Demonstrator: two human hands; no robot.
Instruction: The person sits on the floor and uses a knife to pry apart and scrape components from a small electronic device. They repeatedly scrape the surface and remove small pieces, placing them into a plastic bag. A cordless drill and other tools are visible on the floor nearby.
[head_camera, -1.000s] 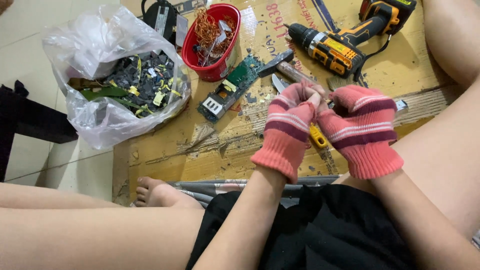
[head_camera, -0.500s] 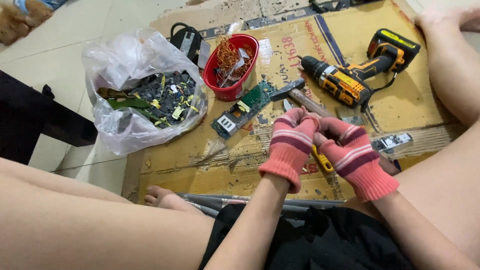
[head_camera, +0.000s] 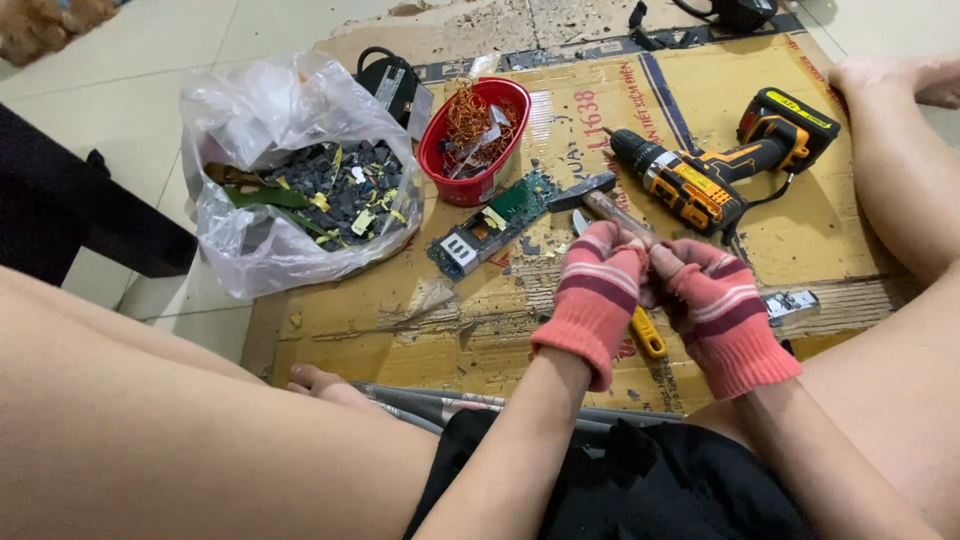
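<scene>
Pink striped gloves on both hands, pressed together above cardboard (head_camera: 780, 225). Left hand (head_camera: 598, 290) and right hand (head_camera: 715, 305) curled shut, fingertips meeting over something too small to make out. Just beneath, yellow handle (head_camera: 648, 335) poking out between wrists. Just beyond knuckles, hammer (head_camera: 592, 195) lying flat. Left of hammer, green circuit board (head_camera: 495, 220). Farther back, red bowl (head_camera: 440, 150) with copper wire. Far left, clear bag (head_camera: 250, 110) of dark parts. To the right, yellow drill (head_camera: 715, 175).
</scene>
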